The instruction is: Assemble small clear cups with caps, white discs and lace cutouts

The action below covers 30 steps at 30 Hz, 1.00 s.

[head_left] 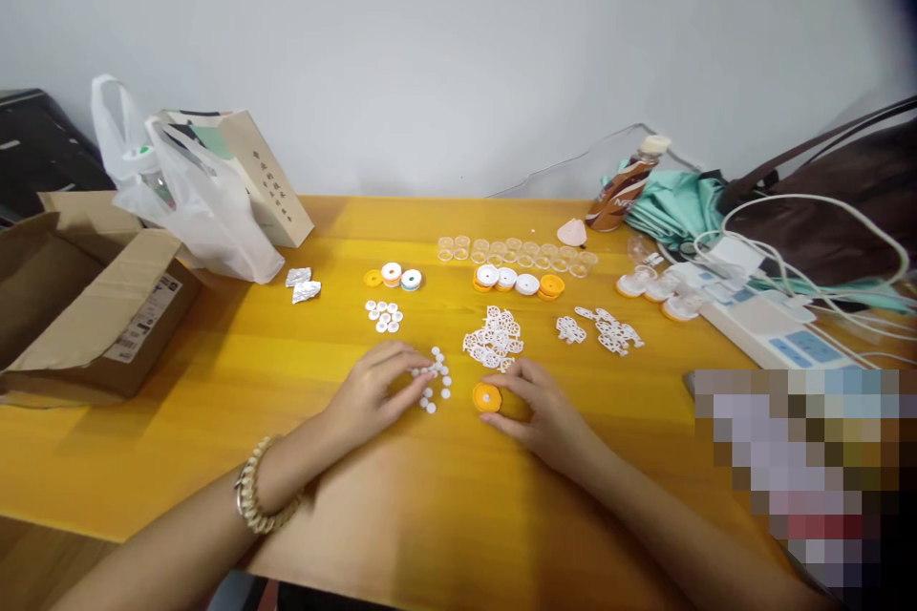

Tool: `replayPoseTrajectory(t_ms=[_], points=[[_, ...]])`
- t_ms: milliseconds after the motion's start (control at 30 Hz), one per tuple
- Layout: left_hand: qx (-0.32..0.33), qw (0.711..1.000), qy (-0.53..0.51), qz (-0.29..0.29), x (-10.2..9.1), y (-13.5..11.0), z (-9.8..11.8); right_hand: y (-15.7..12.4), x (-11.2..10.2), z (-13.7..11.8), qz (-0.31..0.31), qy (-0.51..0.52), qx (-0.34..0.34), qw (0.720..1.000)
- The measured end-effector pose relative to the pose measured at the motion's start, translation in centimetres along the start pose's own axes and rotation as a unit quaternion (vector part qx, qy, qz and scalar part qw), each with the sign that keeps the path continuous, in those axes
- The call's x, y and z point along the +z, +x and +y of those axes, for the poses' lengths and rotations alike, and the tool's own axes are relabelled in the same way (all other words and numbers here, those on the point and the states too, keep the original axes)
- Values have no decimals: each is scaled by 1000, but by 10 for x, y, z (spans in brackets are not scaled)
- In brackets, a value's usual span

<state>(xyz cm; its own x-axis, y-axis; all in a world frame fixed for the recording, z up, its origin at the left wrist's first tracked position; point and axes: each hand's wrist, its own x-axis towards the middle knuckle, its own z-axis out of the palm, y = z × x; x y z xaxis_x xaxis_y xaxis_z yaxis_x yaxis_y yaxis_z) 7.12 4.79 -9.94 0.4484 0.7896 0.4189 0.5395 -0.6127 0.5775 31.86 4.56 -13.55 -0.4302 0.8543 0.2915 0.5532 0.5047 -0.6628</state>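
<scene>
My right hand has its thumb and fingers closed around the edge of an orange round cap with a small pale piece at its centre. The cap is low over the table or resting on it; I cannot tell which. Among small white discs, my left hand has thumb and forefinger drawn together in a pinch; whatever lies between the tips is hidden. Just beyond the right hand is a heap of white openwork plastic pieces. Several white round pieces lie past the left hand.
Clear plastic cups stand in rows behind orange and white caps. More caps and foil pieces sit left. A cardboard box borders the left side; a power strip, cables and a bottle are right.
</scene>
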Motion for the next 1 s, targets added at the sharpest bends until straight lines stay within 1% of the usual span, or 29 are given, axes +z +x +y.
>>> replayPoseTrajectory(t_ms=[100,167,200,300,333,433,567,633,800,933,1000], points=[[-14,1000,11,22,-11,5,-11,0,-2,-2,-10,-8,6,1000],[-28,999,22,19,-20,9,-19,1,-4,-3,-19,-9,11,1000],[-36,999,26,0,-24,10,-23,0,-4,-3,-25,-9,12,1000],[-55,993,42,-94,-36,11,-34,0,-5,-3,-39,-11,13,999],[-57,990,49,-116,-40,11,-37,0,-5,-2,-40,-10,11,999],[-60,985,65,-148,-45,10,-42,-1,-4,-1,-35,1,-1,999],[-73,977,84,-181,-46,9,-44,-1,-3,0,-24,7,-1,1000],[-80,974,95,-187,-44,9,-44,-2,-2,-1,-25,4,6,1000],[-81,970,134,-188,-39,10,-40,-2,-2,-3,-31,5,18,999],[-53,958,217,-182,-37,9,-35,-3,-1,-4,-35,23,45,998],[-44,953,247,-168,-36,8,-32,-3,-1,-4,-25,44,58,997]])
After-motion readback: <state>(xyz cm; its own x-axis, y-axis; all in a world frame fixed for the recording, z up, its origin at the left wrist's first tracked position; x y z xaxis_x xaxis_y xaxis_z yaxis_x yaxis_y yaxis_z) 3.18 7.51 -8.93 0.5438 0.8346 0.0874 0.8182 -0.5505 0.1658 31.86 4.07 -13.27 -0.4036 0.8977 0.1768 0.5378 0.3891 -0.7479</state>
